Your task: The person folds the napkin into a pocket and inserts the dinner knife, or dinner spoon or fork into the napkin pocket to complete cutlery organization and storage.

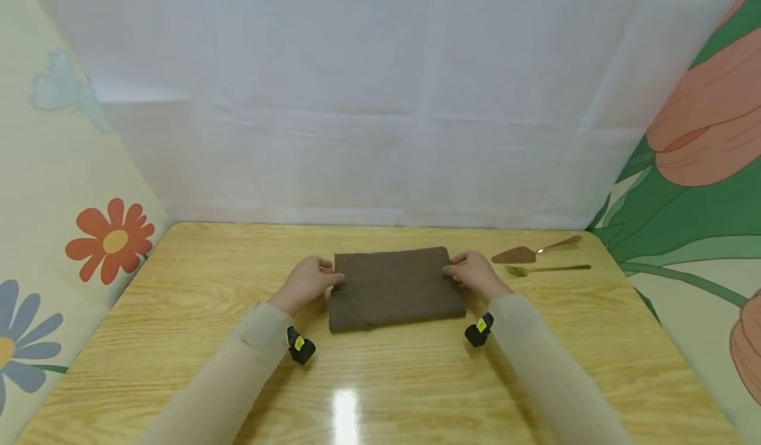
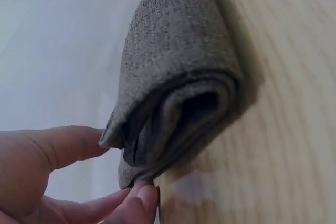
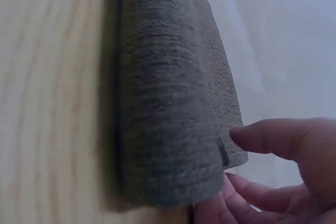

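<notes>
A folded brown cloth [image 1: 394, 288] lies on the wooden table, its layers rolled over one another at the near side. My left hand [image 1: 304, 282] pinches the cloth's left end. In the left wrist view its thumb [image 2: 73, 145] touches the upper layer and the fingertips reach below the cloth [image 2: 173, 40]. At the opposite end my right hand [image 1: 474, 274] pinches the right edge. The right wrist view shows that thumb [image 3: 273, 136] on the cloth [image 3: 163, 93], with the other fingers partly hidden under it.
To the right of the right hand lie a cake server [image 1: 516, 255] and a fork [image 1: 549, 269], both with handles pointing right. A white sheet [image 1: 357, 135] hangs behind the table [image 1: 178, 326]. Walls painted with flowers stand on either side.
</notes>
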### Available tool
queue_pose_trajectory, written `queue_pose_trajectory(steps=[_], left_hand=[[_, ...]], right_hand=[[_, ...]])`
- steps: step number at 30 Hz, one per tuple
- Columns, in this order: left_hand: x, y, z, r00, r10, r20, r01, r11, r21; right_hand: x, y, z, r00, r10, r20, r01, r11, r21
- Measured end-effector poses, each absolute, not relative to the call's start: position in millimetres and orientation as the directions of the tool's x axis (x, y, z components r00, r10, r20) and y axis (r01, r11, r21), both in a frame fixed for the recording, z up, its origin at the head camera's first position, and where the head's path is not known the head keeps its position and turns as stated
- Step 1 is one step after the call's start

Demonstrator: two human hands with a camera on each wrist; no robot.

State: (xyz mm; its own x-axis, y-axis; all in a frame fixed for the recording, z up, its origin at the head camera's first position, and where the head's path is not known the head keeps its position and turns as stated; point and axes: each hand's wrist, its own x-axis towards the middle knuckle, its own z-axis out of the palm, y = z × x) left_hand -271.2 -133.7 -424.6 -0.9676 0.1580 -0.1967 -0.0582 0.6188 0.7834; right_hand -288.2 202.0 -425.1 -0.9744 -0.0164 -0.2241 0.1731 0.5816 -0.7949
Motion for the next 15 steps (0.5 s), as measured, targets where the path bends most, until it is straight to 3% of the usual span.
queue_pose_trajectory(steps=[15], left_hand=[[-284,-130,-423,-0.944,0.177,-0.279,-0.142,0.545,0.826]], right_hand=[[-302,204,-423,-0.953,-0.030,-0.301,0.217,0.625,-0.750]])
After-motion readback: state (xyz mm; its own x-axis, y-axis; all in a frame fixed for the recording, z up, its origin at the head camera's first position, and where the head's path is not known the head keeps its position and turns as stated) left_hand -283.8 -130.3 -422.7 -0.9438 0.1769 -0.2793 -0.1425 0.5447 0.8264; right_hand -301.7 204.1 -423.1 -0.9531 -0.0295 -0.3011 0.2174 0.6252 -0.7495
